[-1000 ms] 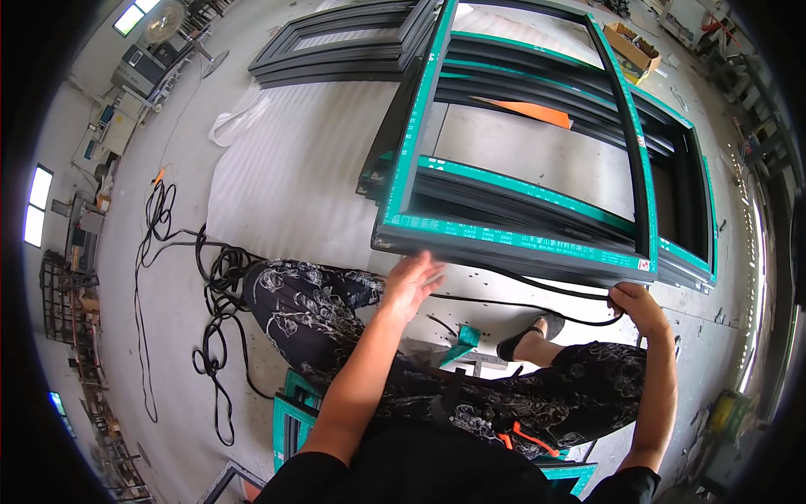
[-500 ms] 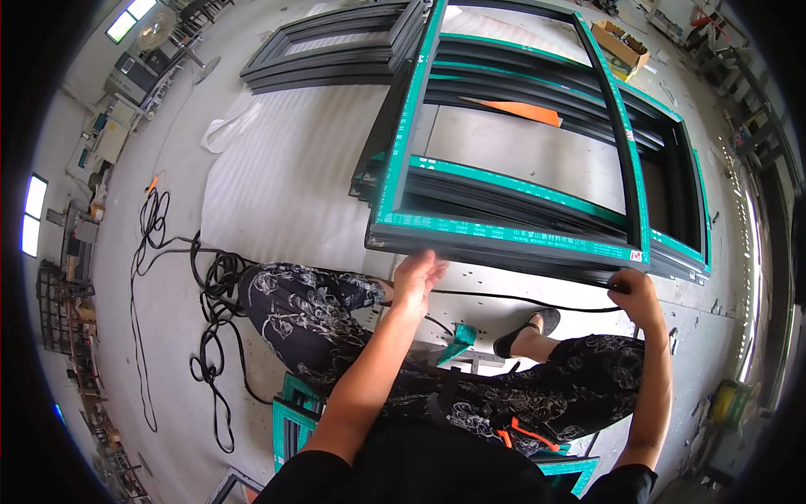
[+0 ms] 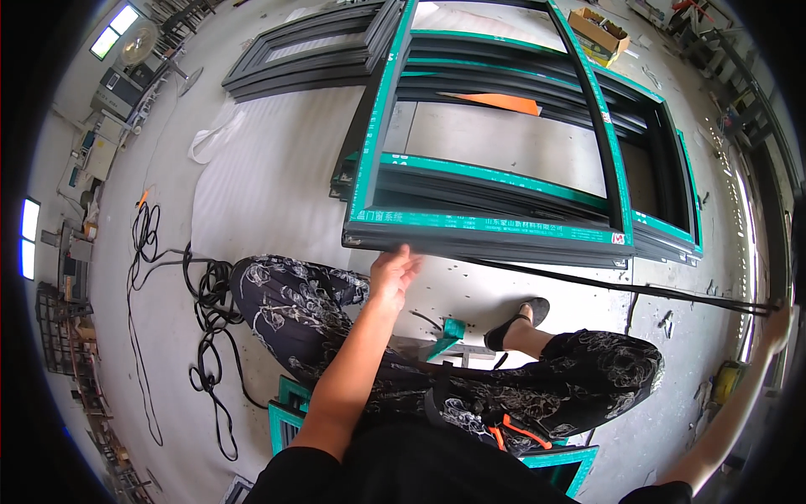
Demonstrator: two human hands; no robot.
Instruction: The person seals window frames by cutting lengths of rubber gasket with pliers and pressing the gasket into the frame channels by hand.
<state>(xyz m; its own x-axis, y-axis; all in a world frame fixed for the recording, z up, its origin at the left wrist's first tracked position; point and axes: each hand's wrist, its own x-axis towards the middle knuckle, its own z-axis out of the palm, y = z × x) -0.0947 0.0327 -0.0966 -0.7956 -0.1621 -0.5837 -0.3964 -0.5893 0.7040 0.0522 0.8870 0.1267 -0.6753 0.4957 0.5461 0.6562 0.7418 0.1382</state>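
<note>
fan (image 3: 138,45), upper left; cardboard box (image 3: 594,35), upper right; window (image 3: 31,220), left

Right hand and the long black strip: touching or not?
Touching. The head view shows the long black strip running into the grip of the right hand, with no visible gap.

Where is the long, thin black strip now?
In the head view, right of centre, the strip runs from near the green-and-black rectangular frame to the right hand.

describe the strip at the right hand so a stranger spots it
Find the big green-edged frame at top centre. Below its near edge, a black strip runs rightward to the right hand. Unlike the black loops farther left, it is drawn nearly straight.
</note>
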